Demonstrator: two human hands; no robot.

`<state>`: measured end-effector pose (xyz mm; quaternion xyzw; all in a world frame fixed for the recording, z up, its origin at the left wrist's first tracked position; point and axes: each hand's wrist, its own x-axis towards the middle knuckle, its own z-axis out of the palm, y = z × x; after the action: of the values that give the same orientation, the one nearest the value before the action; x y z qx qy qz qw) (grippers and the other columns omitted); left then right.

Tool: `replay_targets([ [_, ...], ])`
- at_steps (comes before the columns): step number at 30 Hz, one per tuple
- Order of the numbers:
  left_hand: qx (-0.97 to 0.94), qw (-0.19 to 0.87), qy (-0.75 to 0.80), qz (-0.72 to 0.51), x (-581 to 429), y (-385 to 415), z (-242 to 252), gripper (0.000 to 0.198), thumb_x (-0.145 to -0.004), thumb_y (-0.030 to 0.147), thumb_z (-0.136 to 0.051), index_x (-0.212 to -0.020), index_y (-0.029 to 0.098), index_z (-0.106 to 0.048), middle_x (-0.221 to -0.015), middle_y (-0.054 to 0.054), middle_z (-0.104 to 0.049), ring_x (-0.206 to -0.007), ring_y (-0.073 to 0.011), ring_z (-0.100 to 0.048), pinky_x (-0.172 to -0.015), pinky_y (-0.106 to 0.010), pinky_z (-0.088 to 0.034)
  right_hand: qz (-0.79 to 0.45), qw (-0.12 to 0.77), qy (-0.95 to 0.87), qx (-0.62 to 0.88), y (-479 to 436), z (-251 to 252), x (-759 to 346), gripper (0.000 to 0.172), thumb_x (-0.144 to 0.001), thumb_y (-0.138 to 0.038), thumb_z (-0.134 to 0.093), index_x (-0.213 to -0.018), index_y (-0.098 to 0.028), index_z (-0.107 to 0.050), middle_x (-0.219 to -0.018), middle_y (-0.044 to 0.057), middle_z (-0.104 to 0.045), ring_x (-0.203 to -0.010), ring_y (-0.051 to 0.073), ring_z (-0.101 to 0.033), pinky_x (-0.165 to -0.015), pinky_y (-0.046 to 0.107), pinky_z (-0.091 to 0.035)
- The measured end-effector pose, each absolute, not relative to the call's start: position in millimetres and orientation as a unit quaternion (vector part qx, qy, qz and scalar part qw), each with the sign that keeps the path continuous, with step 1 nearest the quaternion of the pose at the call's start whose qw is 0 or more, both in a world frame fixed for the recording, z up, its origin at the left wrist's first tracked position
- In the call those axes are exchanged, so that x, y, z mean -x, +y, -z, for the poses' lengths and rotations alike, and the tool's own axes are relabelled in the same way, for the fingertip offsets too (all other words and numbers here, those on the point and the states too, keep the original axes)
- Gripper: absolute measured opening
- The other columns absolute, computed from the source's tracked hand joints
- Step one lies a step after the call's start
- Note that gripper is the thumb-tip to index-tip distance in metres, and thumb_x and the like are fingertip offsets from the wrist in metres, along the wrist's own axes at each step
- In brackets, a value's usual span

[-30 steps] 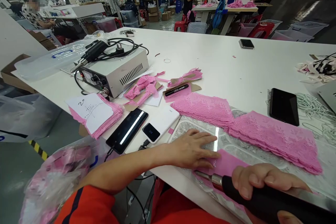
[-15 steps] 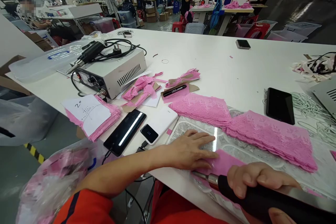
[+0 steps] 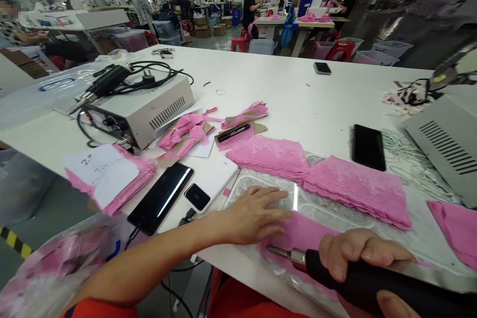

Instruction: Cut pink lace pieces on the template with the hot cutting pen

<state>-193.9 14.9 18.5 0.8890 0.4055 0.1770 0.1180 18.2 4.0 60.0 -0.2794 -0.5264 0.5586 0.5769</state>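
My left hand (image 3: 249, 216) lies flat with fingers spread on a thin pink fabric piece (image 3: 305, 226). That piece rests on a clear patterned template sheet (image 3: 331, 207) near the table's front edge. My right hand (image 3: 363, 253) is wrapped round a black-handled handpiece with a pointed metal tip (image 3: 324, 268). Its tip points left and lies over the pink fabric, just below my left fingers; whether it touches cannot be seen. Behind the sheet are two stacks of pink lace pieces, a left stack (image 3: 270, 156) and a right stack (image 3: 357, 189).
A grey control box (image 3: 160, 109) bears a second handpiece (image 3: 112, 79) and cables. Nearby are a paper-topped pink stack (image 3: 104, 169), phone (image 3: 162, 198), white power bank (image 3: 212, 181) and marker (image 3: 233, 132). On the right are a black phone (image 3: 368, 146), another grey box (image 3: 447, 129) and folded pink fabric (image 3: 456, 231).
The view has swung right, so table items sit further left and more of the right-hand box and folded pink fabric shows. Both hands keep nearly the same pose.
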Motion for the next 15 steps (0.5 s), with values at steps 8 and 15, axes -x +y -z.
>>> replay_targets([
  [8, -0.876, 0.115, 0.392, -0.258, 189.0, -4.8, -27.0, 0.024, -0.1, 0.019, -0.043, -0.106, 0.018, -0.066, -0.115, -0.009, -0.069, -0.111, -0.0201, -0.061, -0.097, -0.037, -0.046, -0.494, 0.685, -0.436, 0.312, 27.7, -51.8, -57.1, 0.013, -0.074, -0.029, -0.069, -0.085, -0.023, -0.065, -0.077, 0.0, -0.055, -0.059, 0.014, -0.058, -0.052, 0.034, -0.056],
  [15, -0.906, 0.053, 0.367, -0.206, 176.4, -1.2, -23.9, 0.027, -0.099, 0.017, -0.043, -0.118, 0.018, -0.062, -0.127, -0.008, -0.065, -0.122, -0.0218, -0.057, -0.103, -0.041, -0.044, -0.434, 0.742, -0.404, 0.312, 41.0, -54.0, -79.6, 0.013, -0.068, -0.025, -0.068, -0.08, -0.02, -0.066, -0.076, 0.0, -0.056, -0.054, 0.013, -0.055, -0.048, 0.032, -0.051],
])
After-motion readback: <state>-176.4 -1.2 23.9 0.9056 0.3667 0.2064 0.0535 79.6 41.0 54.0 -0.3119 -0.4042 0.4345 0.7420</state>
